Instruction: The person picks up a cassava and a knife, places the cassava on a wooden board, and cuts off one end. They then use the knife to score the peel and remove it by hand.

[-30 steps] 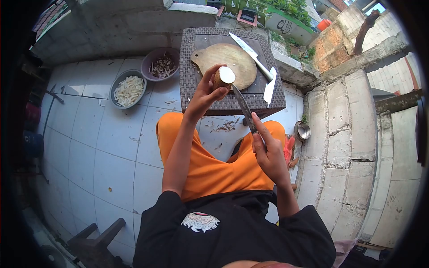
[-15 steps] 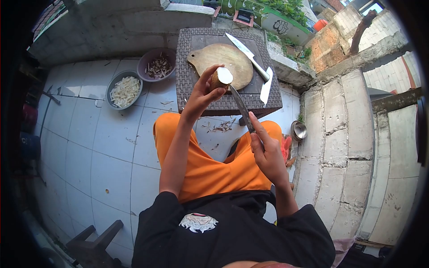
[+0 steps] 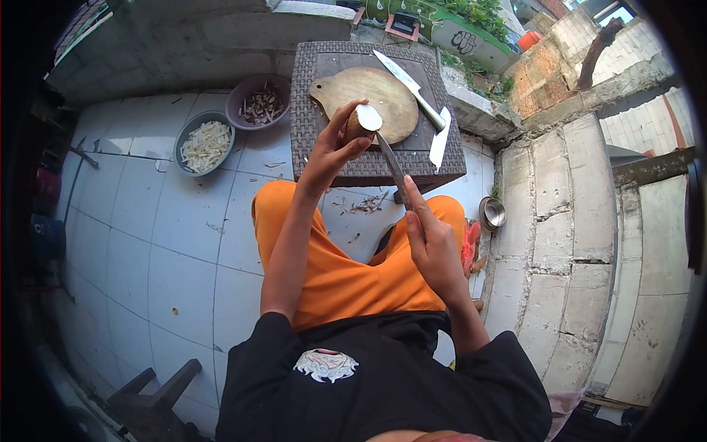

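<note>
My left hand [image 3: 331, 153] grips a short piece of cassava [image 3: 368, 117], brown-skinned with its cut white face turned up. In my right hand [image 3: 436, 250] is a dark-bladed knife [image 3: 392, 165], its handle mostly hidden by the fingers. The blade slants up and left, and its tip meets the right edge of the cassava. Both hands are in front of the wooden cutting board [image 3: 368, 92], over the near edge of the woven table [image 3: 309, 77]. On the table's right side lies a white-handled kitchen knife [image 3: 401, 77], crossing a white flat blade-shaped piece [image 3: 440, 141].
A grey bowl [image 3: 182, 163] of white strips and a purple bowl [image 3: 230, 110] of brown peelings stand left on the tiles. Peel scraps [image 3: 367, 204] lie between my knees. Metal bowls [image 3: 492, 213] sit right, beside a block wall [image 3: 549, 221]. A dark stool [image 3: 158, 390] is lower left.
The knife has turned slightly more upright against the cassava, and my right hand has moved a little left. My left hand tilts the piece slightly. Everything else stays put.
</note>
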